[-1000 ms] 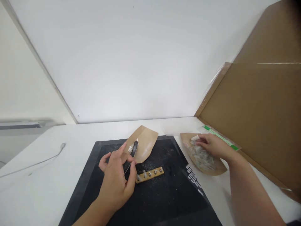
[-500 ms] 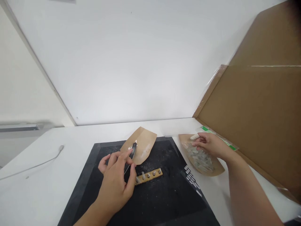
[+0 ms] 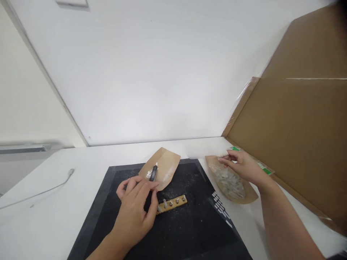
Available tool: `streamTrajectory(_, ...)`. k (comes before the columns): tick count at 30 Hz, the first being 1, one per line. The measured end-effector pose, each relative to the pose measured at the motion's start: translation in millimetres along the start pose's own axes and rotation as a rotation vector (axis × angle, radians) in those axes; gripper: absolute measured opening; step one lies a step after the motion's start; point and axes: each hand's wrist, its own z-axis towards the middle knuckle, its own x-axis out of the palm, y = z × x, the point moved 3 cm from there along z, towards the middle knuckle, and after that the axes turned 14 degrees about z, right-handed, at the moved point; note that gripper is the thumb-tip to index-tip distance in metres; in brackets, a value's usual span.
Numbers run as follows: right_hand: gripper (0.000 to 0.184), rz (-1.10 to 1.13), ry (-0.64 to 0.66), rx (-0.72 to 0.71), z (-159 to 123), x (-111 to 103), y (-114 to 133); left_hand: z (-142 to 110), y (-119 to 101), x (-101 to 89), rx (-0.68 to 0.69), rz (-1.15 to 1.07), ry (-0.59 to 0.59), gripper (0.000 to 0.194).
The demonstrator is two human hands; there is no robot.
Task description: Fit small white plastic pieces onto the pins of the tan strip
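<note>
My left hand (image 3: 138, 202) hovers over the black mat (image 3: 184, 231), thumb and forefinger brought together by the left end of a narrow wooden strip (image 3: 173, 204). Whatever they pinch is too small to make out. Along the strip stand several small metal posts, some with translucent pieces upright on them. Just beyond that hand, a slim black tool (image 3: 153, 173) lies on a brown paper tray (image 3: 168, 166) beside small white bits (image 3: 149, 174). My right hand (image 3: 241, 164) is closed at the fingertips above a second brown tray (image 3: 251, 196) heaped with clear plastic pieces (image 3: 230, 184); its pinch shows no nameable thing.
Small white rectangles (image 3: 221, 206) run along the mat's right edge. A clear packet with green print (image 3: 264, 168) lies behind my right hand, against a cardboard panel (image 3: 298, 137). A grey cable (image 3: 54, 187) crosses the white table at left.
My right hand has lifted slightly from the heap of clear pieces toward the tray's far edge. My left fingers have drawn together and uncovered less of the black tool's near end.
</note>
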Motion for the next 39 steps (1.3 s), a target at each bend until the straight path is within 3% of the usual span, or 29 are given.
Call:
streamTrajectory(4, 0.041, 0.259, 0.053, -0.037, -8, 36, 27, 2, -4, -1.6, 0.043, -0.069, -0.012, 0.026)
streamTrajectory(7, 0.033, 0.435, 0.316, -0.032, -22, 79, 53, 3, -8, -4.1, 0.081, -0.118, -0.012, 0.029)
streamTrajectory(9, 0.025, 0.422, 0.471, -0.039, -34, 103, 70, 4, -11, -6.3, 0.116, -0.143, -0.008, 0.028)
streamTrajectory(13, 0.017, 0.584, 0.649, -0.114, -54, 134, 94, 4, -17, -9.6, 0.214, -0.205, 0.013, 0.023)
streamTrajectory(15, 0.015, 0.709, 0.666, -0.078, -59, 143, 98, 4, -18, -10.8, 0.254, -0.241, 0.006, 0.022)
streamTrajectory(21, 0.025, 0.900, 0.687, 0.021, -63, 154, 98, 4, -15, -12.6, 0.260, -0.310, -0.016, 0.022)
streamTrajectory(26, 0.028, 0.886, 0.825, 0.073, -69, 151, 103, 2, -15, -15.9, 0.253, -0.329, -0.018, 0.016)
streamTrajectory(28, 0.029, 0.792, 0.828, 0.006, -69, 148, 106, 3, -17, -17.7, 0.258, -0.314, -0.025, 0.012)
streamTrajectory(33, 0.032, 0.564, 0.690, -0.300, -63, 142, 110, 5, -21, -17.4, 0.221, -0.301, 0.002, 0.007)
streamTrajectory(39, 0.029, 0.531, 0.669, -0.275, -61, 144, 109, 1, -20, -13.8, 0.210, -0.264, 0.049, 0.015)
